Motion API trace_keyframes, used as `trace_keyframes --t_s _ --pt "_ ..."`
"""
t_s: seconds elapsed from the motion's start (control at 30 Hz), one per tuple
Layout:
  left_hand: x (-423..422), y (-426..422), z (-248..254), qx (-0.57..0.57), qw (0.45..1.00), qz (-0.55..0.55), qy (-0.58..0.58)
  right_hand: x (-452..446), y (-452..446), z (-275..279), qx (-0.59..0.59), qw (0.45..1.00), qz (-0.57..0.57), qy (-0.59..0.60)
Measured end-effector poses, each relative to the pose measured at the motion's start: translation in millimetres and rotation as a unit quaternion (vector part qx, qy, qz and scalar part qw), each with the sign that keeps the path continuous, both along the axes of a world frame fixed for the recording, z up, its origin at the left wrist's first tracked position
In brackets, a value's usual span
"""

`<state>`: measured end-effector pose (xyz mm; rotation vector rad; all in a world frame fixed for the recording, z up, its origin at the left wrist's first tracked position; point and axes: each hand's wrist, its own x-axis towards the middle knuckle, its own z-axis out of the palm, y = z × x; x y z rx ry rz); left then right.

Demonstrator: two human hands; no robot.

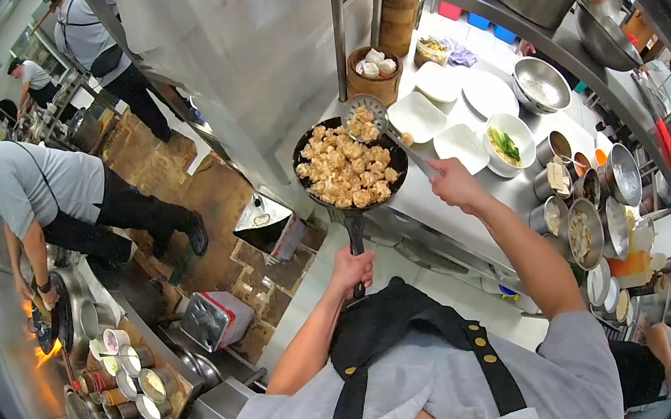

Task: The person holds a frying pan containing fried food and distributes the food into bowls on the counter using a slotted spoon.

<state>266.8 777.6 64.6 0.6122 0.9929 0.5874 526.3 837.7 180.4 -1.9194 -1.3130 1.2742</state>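
the left hand (pixel 351 271) is closed round the handle of a round black pan (pixel 401 163), near the steel counter (pixel 426 198); the right hand (pixel 458 183) grips a perforated metal ladle (pixel 424 164). heaped with lumpy golden-brown pieces (pixel 338 163), the pan looks front-heavy, best held by that handle.

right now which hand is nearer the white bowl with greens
Your right hand, on the spoon close to the bowl; your left hand is farther away, on the pan handle.
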Motion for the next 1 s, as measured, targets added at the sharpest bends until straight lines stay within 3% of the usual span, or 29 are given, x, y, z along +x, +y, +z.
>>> trace_keyframes --t_s 0.03,0.07,0.1,0.13,0.17,0.23,0.33,0.43,0.63,0.8,0.9,1.0 --pt "1 -3 2 -0.005 1.0 0.0 0.001 1 -2 -19 -0.005 1.0 0.0 0.001" --pt "4 -3 4 -0.002 1.0 0.006 -0.004 4 -1 -49 0.173 0.972 0.07 -0.143" --pt "9 0 7 0.004 1.0 0.012 -0.011 7 0 -64 0.344 0.886 0.137 -0.279" --pt "13 0 6 0.002 1.0 0.012 -0.013 -15 -10 -22 0.197 0.931 0.131 -0.276" --pt "16 -1 4 0.005 1.0 0.012 -0.015 -14 -15 -25 0.192 0.932 0.131 -0.278" --pt "21 1 0 0.01 1.0 0.01 -0.018 -10 -18 -29 0.229 0.879 0.154 -0.388" --pt "24 1 -7 0.008 1.0 0.003 -0.005 -5 -42 -20 0.218 0.872 0.136 -0.416" --pt "17 3 -12 0.015 1.0 -0.011 0.018 -3 -74 -2 0.177 0.883 0.115 -0.419" --pt "11 5 -19 0.031 0.999 -0.026 0.021 -7 -53 -32 0.165 0.864 0.148 -0.451" --pt "3 7 -19 0.033 0.997 -0.048 0.056 2 -83 37 0.174 0.852 0.164 -0.466" --pt "7 6 -27 0.076 0.993 -0.05 0.072 -32 -87 21 0.158 0.844 0.213 -0.466" --pt "3 8 -20 0.088 0.99 -0.048 0.098 -26 -62 0 0.185 0.839 0.195 -0.474"
